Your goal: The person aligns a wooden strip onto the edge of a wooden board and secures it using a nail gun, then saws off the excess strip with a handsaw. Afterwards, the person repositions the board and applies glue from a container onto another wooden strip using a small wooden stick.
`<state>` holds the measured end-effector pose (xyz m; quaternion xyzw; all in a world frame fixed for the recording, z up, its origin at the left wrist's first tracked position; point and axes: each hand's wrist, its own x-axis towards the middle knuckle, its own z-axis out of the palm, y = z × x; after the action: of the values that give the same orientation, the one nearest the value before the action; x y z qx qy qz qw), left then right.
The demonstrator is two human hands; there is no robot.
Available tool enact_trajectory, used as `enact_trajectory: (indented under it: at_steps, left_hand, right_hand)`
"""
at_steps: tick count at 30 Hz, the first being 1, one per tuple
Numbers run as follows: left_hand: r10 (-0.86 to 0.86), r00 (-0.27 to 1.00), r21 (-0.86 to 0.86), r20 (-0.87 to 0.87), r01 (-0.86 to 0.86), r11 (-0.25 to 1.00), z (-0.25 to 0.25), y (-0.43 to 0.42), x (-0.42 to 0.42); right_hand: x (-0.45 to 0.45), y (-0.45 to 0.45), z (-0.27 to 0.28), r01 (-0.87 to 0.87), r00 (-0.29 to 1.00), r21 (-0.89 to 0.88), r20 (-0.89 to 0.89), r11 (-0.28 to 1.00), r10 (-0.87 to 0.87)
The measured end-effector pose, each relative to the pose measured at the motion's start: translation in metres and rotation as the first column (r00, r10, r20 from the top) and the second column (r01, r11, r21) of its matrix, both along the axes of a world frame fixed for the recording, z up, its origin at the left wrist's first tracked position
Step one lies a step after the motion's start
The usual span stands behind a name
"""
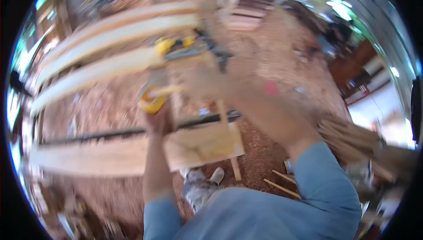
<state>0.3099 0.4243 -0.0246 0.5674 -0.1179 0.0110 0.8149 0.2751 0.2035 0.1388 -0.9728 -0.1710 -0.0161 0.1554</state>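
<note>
My left hand is closed around a small yellow container, held above the gap between the planks. The container's label and contents are too blurred to make out. Motion smears my right hand, which is just right of the container, so its fingers do not show clearly. A pale, stick-like piece spans from the right hand to the container's top; whether the hand grips it I cannot tell. Below both hands lies the nearest wooden plank.
Several long pale planks lie across supports to the left. A yellow and black tool rests at their right end. Stacked wood is at the right, thin sticks on the reddish ground, and dark-topped boards at the back.
</note>
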Motion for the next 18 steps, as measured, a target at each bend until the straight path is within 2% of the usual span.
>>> enact_trajectory:
  at_steps: [1,2,3,4,5,7,8,10,11,12,13,14,15,16,17,18]
  left_hand:
    - [-0.172,0.977,-0.421,-0.126,0.104,0.901,-0.032,0.004,0.016]
    - [0.128,0.940,0.295,0.316,-0.226,0.929,-0.013,-0.001,0.005]
    - [0.235,0.919,0.336,0.318,-0.341,0.878,-0.021,-0.001,0.011]
    - [0.225,0.944,0.278,0.240,-0.289,0.916,-0.019,-0.003,0.007]
    - [0.240,0.946,0.346,0.217,-0.304,0.888,-0.021,0.000,0.008]
    - [0.272,0.915,0.530,0.299,-0.397,0.750,-0.018,0.003,0.007]
    - [0.265,0.913,0.526,0.310,-0.397,0.753,-0.018,0.006,0.006]
    - [0.291,0.895,0.595,0.337,-0.442,0.671,-0.010,0.003,0.002]
    - [0.284,0.895,0.596,0.344,-0.442,0.671,-0.007,0.000,0.000]
    - [0.179,0.961,0.411,0.212,-0.254,0.876,0.001,-0.002,-0.004]
    - [0.039,0.994,0.179,0.102,-0.057,0.982,0.006,0.001,-0.008]
    - [0.051,0.995,0.213,0.087,-0.068,0.975,0.005,0.010,-0.011]
    - [0.029,0.996,0.496,0.082,-0.066,0.866,0.001,0.024,-0.015]
    - [-0.001,0.998,0.737,0.061,-0.044,0.675,-0.004,0.038,-0.018]
    - [-0.030,0.999,0.904,0.029,-0.014,0.427,-0.006,0.050,-0.021]
    - [-0.066,0.997,0.982,0.040,-0.027,0.188,0.003,0.053,-0.029]
  right_hand:
    - [0.000,-0.002,0.000,-0.203,0.928,-0.065,0.306,0.977,0.214]
    - [0.004,-0.002,-0.010,-0.054,0.990,-0.112,0.124,0.992,0.068]
    - [0.005,-0.002,0.000,0.013,0.997,-0.203,-0.078,0.979,-0.029]
    - [0.002,0.001,0.017,0.042,0.954,-0.287,-0.273,0.957,-0.123]
    - [0.002,0.000,0.026,0.070,0.955,-0.292,-0.257,0.954,-0.149]
    - [0.001,0.002,0.040,-0.069,0.917,-0.510,-0.370,0.857,-0.146]
    - [-0.002,0.002,0.046,-0.057,0.920,-0.511,-0.360,0.858,-0.153]
    - [-0.013,-0.004,0.057,0.108,0.920,-0.469,-0.288,0.877,-0.267]
    - [-0.023,-0.012,0.060,0.116,0.920,-0.464,-0.284,0.878,-0.271]
    - [-0.037,-0.022,0.060,0.214,0.932,-0.338,-0.210,0.917,-0.295]
    - [-0.054,-0.032,0.055,0.291,0.935,-0.191,-0.149,0.937,-0.321]
    - [-0.069,-0.045,0.043,0.304,0.942,-0.124,-0.107,0.945,-0.317]
    - [-0.089,-0.057,0.026,0.306,0.948,-0.042,-0.079,0.951,-0.309]
    - [-0.125,-0.054,0.054,0.455,0.873,0.215,-0.300,0.864,-0.385]
    - [-0.150,-0.065,0.037,0.508,0.848,0.276,-0.324,0.816,-0.419]
    - [-0.176,-0.078,0.010,0.516,0.854,0.262,-0.232,0.816,-0.466]
